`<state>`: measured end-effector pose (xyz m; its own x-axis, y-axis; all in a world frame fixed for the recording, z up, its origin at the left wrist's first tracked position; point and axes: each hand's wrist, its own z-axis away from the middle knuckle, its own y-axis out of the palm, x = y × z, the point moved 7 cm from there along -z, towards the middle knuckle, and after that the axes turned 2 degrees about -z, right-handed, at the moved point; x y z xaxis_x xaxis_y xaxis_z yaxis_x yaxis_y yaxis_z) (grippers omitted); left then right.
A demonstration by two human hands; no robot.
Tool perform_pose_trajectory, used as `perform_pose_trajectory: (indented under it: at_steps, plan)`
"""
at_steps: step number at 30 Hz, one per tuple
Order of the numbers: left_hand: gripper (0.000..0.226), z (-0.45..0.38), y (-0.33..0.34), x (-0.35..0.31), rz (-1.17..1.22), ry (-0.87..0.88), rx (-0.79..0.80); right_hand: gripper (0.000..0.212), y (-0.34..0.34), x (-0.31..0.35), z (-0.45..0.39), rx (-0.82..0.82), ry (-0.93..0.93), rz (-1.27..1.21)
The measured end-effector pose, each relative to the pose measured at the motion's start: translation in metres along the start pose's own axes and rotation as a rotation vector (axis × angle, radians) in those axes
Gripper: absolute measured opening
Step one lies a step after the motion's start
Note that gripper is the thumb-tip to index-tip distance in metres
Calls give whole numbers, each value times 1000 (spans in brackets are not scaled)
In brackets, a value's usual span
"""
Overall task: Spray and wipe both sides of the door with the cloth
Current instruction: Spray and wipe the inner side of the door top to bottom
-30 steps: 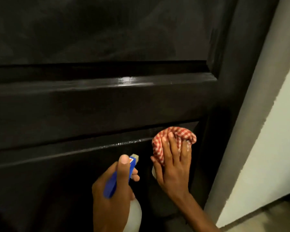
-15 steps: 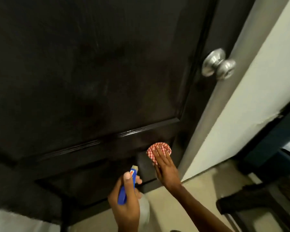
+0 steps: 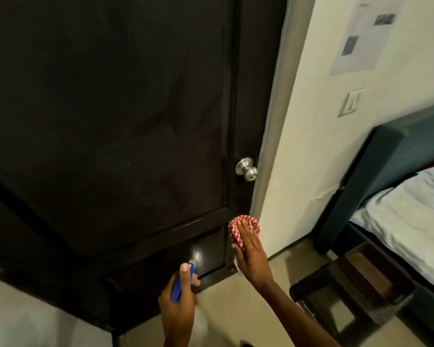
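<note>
The cloth [image 3: 243, 227] is a red-and-white checked rag, bunched into a soft pad. It looks light and limp, so it will take the shape of whatever presses on it; it is best handled with a flat palm over the middle of the bunch, so the folds do not slip out at the sides. The right hand [image 3: 251, 256] does this: its fingers lie straight on top of the cloth and press it against the dark door [image 3: 110, 108], low on the latch-side edge, just beside the grey door frame [image 3: 273, 121] and well below the round metal knob [image 3: 247, 169]. The cloth is under the fingertips and a little beyond them, so part of it shows above the hand.

The left hand [image 3: 178, 301] is curled around the spray bottle [image 3: 182, 280] – the blue head shows between thumb and fingers, and the pale body below is mostly hidden by the hand. The nozzle points toward the lowest panel, where a wet shine is visible. The bottle is probably stiff plastic (how full, I cannot tell), and the neck under the trigger is the sure place to hold it.

I judge this face is nearly finished at the bottom – the other side remains.

A bed [image 3: 411, 209] stands at the right.
</note>
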<state>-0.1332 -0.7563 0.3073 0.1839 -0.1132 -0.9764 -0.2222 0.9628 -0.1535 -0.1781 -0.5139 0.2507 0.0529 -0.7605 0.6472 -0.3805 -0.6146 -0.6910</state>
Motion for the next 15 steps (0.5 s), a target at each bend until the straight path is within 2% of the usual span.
perform_pose_trajectory:
  at_steps: [8,15]
  plan:
    - [58,-6,47,-39,-3,104,37,63,-56,-16,-50,-118,34,-105]
    - [55,-48,107,-58,28,121,-4,62,-64,-24,-151,-62,-151,51]
